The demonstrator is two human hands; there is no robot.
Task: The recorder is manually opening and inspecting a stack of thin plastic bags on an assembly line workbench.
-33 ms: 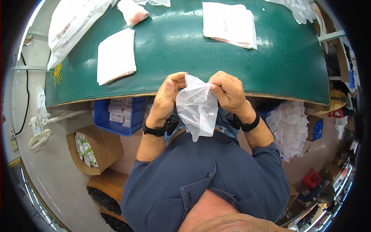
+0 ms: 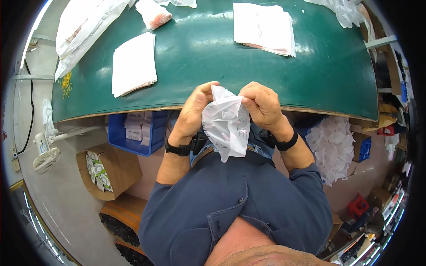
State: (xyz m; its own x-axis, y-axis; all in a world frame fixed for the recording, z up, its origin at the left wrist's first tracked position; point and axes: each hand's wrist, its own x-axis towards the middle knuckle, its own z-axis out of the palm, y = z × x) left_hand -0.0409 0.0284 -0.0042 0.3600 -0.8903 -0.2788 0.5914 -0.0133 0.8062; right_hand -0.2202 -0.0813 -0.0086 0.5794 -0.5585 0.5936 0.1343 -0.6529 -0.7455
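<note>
A thin, whitish translucent plastic bag [image 2: 227, 128] with dark print hangs crumpled in front of my waist, just off the table's near edge. My right hand [image 2: 262, 104] pinches its upper right edge between thumb and bent fingers. At the bag's left side is my left hand [image 2: 191, 113], its fingers stretched toward the top corner and its thumb apart from them. Whether those fingertips touch the plastic is hard to see. Two flat stacks of white bags lie beyond my hands on the green table, a left stack [image 2: 134, 64] and a right stack [image 2: 262, 29].
The green table [image 2: 195, 66] spans the front. A rolled bundle [image 2: 153, 14], large plastic sheeting [image 2: 84, 31] and yellow rubber bands [image 2: 66, 84] lie on it. Below stand a blue crate [image 2: 133, 148], a cardboard box [image 2: 117, 170], a fan [image 2: 46, 155] and a heap of white bags [image 2: 330, 146].
My left hand has turned slightly and its fingers have shifted a little to the right, toward the bag. My right hand stays on the bag's edge.
</note>
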